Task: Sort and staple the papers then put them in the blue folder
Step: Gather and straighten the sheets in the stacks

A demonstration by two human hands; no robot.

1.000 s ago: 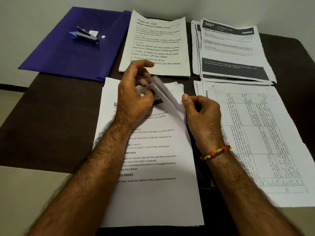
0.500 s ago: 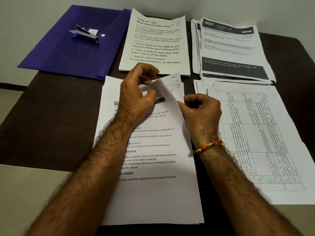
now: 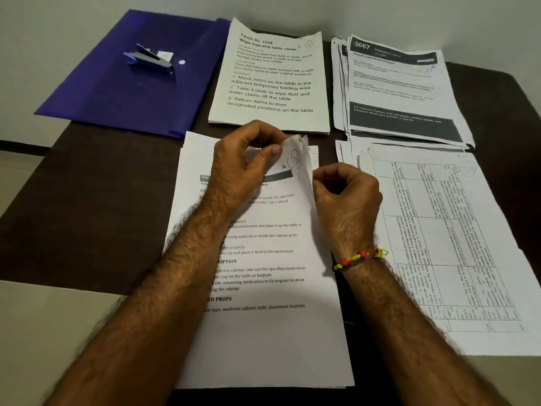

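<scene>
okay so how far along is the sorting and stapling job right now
Done, it seems: papers lie in four separate piles on the table.

In hand: the left hand and right hand pinch the lifted top corners of the near pile, apparently checking page numbers.

Left: the stapler sits untouched on the blue folder, which looks closed. Whether any pile is already stapled cannot be told.

four stacks of papers: near centre stack [image 3: 263, 332], far centre stack [image 3: 272, 83], far right stack [image 3: 401, 89], near right stack [image 3: 456, 244]. one blue folder [image 3: 117, 92]. one stapler [image 3: 149, 60] on it. two hands: left hand [image 3: 243, 162], right hand [image 3: 348, 197]. one beaded bracelet [image 3: 360, 257]. one dark table [image 3: 87, 200].
</scene>
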